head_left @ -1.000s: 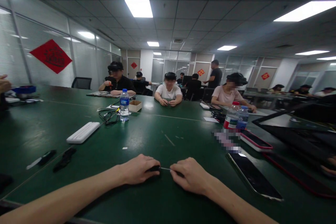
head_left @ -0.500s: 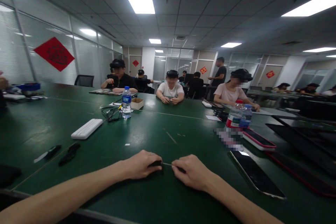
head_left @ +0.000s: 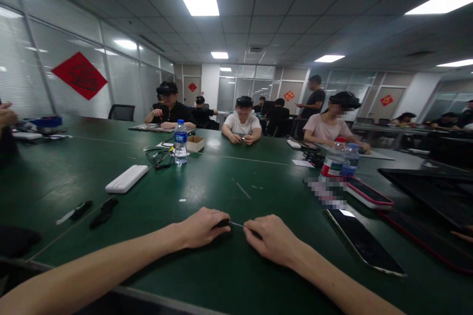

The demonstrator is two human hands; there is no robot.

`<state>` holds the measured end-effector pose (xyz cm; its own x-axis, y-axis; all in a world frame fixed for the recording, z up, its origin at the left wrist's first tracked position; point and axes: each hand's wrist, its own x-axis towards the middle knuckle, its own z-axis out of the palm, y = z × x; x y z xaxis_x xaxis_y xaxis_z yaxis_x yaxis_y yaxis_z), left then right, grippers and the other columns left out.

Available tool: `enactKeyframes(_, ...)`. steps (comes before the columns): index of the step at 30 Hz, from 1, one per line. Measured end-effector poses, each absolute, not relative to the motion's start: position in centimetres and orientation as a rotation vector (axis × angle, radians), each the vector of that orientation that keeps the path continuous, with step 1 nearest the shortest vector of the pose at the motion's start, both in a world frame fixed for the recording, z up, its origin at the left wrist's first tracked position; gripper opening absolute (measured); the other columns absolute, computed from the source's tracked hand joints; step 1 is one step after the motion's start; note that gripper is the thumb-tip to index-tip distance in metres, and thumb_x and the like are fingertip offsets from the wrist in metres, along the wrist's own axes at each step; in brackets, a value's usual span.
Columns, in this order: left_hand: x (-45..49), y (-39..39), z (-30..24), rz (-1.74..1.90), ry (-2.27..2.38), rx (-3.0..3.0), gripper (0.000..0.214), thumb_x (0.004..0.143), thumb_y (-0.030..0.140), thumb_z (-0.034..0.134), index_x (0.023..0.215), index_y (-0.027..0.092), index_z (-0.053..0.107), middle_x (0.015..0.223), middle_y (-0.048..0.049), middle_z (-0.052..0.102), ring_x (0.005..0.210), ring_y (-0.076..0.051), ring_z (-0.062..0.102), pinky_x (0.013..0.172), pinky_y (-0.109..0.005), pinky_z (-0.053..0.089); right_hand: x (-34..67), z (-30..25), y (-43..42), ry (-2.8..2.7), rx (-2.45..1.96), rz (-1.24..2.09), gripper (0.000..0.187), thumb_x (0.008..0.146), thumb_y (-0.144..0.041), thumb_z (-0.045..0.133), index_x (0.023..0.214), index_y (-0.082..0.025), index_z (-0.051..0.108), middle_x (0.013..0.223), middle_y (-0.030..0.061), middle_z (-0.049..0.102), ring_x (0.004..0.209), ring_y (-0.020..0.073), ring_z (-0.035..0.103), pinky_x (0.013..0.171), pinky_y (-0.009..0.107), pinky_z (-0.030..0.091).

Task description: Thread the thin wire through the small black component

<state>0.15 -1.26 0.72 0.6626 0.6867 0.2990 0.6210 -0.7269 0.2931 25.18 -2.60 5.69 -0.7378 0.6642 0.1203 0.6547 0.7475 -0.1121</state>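
Beneath the left grip (head_left: 204, 227) and the right grip (head_left: 272, 239), a glossy green desk (head_left: 207, 179) is showing scuffs and pale reflections in a wide office. Square ceiling lights (head_left: 199, 2) are shining above; a red diamond sign (head_left: 80, 76) is hanging on glass at far left. Beyond the grips, a person in white (head_left: 241, 123) is sitting across the desk. Between the two grips a thin rod (head_left: 237, 225) is stretching crosswise, its long axis running left to right and its right end slanting slightly toward the wearer. The left grip is clasping a black piece (head_left: 222, 223) at the rod's left end; the right grip is pinching the other end, fingers hiding its tip. The rod is appearing straight, slender and grey. Right of the right grip, a flat, glassy phone (head_left: 364, 242) is lying; left beyond the left grip, a rounded white box (head_left: 126, 179) is resting near a clear plastic bottle (head_left: 181, 143).
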Motion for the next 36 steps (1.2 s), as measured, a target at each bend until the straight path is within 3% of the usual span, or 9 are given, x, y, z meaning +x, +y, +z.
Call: enactKeyframes(36, 0.1, -1.8, 1.8, 0.660, 0.890, 2.627, 0.026, 0.098, 0.036, 0.052, 0.111, 0.017, 0.065, 0.098, -0.0076, 0.072, 0.086, -0.018, 0.068, 0.076, -0.024, 0.048, 26.0, 5.1, -1.6, -2.763, -0.823, 0.161, 0.034, 0.099, -0.029, 0.042, 0.095, -0.016, 0.073, 0.075, 0.0042, 0.069, 0.063, 0.0128, 0.060, 0.064, 0.022, 0.042)
